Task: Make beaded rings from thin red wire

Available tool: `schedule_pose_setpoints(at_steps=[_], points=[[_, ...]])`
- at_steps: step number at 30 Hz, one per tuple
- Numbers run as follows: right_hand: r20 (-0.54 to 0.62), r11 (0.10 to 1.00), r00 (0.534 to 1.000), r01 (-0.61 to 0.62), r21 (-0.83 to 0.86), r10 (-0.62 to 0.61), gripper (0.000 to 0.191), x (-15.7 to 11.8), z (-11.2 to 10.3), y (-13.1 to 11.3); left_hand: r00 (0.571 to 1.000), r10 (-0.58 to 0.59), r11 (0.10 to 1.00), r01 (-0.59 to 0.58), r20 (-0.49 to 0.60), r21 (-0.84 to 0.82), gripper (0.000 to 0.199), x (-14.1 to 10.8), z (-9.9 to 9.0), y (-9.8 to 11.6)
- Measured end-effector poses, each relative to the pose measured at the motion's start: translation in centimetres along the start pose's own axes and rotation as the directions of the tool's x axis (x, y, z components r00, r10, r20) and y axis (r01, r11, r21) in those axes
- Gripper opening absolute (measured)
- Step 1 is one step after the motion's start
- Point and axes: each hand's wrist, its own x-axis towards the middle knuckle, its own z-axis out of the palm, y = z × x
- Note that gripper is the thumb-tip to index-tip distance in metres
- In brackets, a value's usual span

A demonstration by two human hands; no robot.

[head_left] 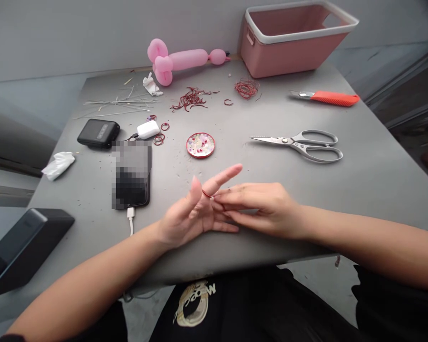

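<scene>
My left hand (189,216) is palm up above the front of the table, fingers spread, index finger pointing to the upper right. Around the base of that finger sits a thin red wire ring (206,193) with a small pale bead. My right hand (267,209) comes in from the right, its fingertips pinched together at the ring's beaded side. Beyond the hands lies a round red-rimmed dish (200,156) of pale and red beads. More wire rings (159,139) lie to its left. Farther back are clipped red wire pieces (190,99) and a tangled wire coil (247,88).
Scissors (285,140) and an orange-handled utility knife (335,98) lie at right. A pink bin (285,54) and balloon figure (189,59) stand behind. At left are a phone (131,187), power bank (98,133), white case (148,129), tissue (59,165), thin sticks (121,102) and a dark box (28,247).
</scene>
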Motion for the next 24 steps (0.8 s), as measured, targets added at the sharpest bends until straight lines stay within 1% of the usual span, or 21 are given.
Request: schedule_pose_setpoints(at_steps=[1,2,3,4,5,6,7,8,9,10,11,13,15,17,19,24], points=[[0.015,0.998,0.999,-0.040,0.041,0.040,0.023,0.0,0.0,-0.1,0.999,0.041,0.994,-0.044,0.030,0.102,0.068,0.0,0.1,-0.1],[0.035,0.990,0.994,-0.107,0.095,0.104,0.025,0.0,-0.1,-0.1,0.993,0.097,0.963,-0.111,0.068,0.244,0.068,-0.1,0.2,-0.2],[0.056,0.968,0.982,-0.189,0.162,0.183,0.028,0.1,-0.2,-0.2,0.980,0.162,0.890,-0.196,0.117,0.412,0.067,-0.1,0.3,-0.3],[0.083,0.934,0.962,-0.271,0.234,0.259,0.032,0.2,-0.3,-0.1,0.959,0.214,0.761,-0.282,0.184,0.585,0.067,-0.1,0.3,-0.4],[0.113,0.893,0.941,-0.338,0.298,0.319,0.035,0.2,-0.5,-0.1,0.932,0.259,0.581,-0.360,0.254,0.730,0.067,-0.2,0.4,-0.5],[0.134,0.858,0.927,-0.376,0.349,0.352,0.037,0.3,-0.6,-0.1,0.905,0.279,0.376,-0.410,0.320,0.831,0.067,-0.2,0.3,-0.6],[0.143,0.840,0.923,-0.384,0.384,0.356,0.035,0.4,-0.7,-0.1,0.880,0.294,0.172,-0.432,0.372,0.885,0.067,-0.3,0.3,-0.6],[0.143,0.840,0.929,-0.369,0.397,0.341,0.030,0.5,-0.8,-0.1,0.857,0.305,-0.010,-0.434,0.416,0.901,0.066,-0.3,0.2,-0.6],[0.135,0.853,0.939,-0.344,0.392,0.317,0.026,0.6,-0.8,-0.1,0.838,0.305,-0.158,-0.424,0.453,0.892,0.065,-0.4,0.2,-0.5],[0.129,0.868,0.949,-0.315,0.384,0.288,0.024,0.7,-0.9,-0.1,0.820,0.301,-0.271,-0.415,0.486,0.868,0.062,-0.5,0.1,-0.4],[0.125,0.877,0.957,-0.290,0.383,0.262,0.022,0.7,-0.9,-0.1,0.809,0.293,-0.351,-0.405,0.510,0.844,0.058,-0.6,0.1,-0.3],[0.134,0.874,0.965,-0.261,0.409,0.226,0.024,0.7,-1.0,0.0,0.807,0.258,-0.447,-0.387,0.531,0.806,0.049,-0.7,0.1,0.0],[0.135,0.869,0.970,-0.240,0.432,0.201,0.025,0.6,-1.0,0.1,0.820,0.221,-0.493,-0.373,0.527,0.786,0.043,-0.8,0.1,0.0],[0.111,0.883,0.978,-0.209,0.421,0.178,0.023,0.4,-1.0,0.0,0.827,0.202,-0.502,-0.372,0.524,0.781,0.041,-0.8,0.2,-0.1],[0.079,0.905,0.986,-0.164,0.393,0.145,0.020,0.1,-0.8,-0.2,0.831,0.201,-0.492,-0.373,0.519,0.787,0.040,-0.8,0.2,-0.3],[0.024,0.950,0.999,-0.044,0.311,0.038,0.020,-0.2,-0.3,-0.9,0.845,0.201,-0.482,-0.354,0.495,0.801,0.047,-0.8,0.2,-1.0]])
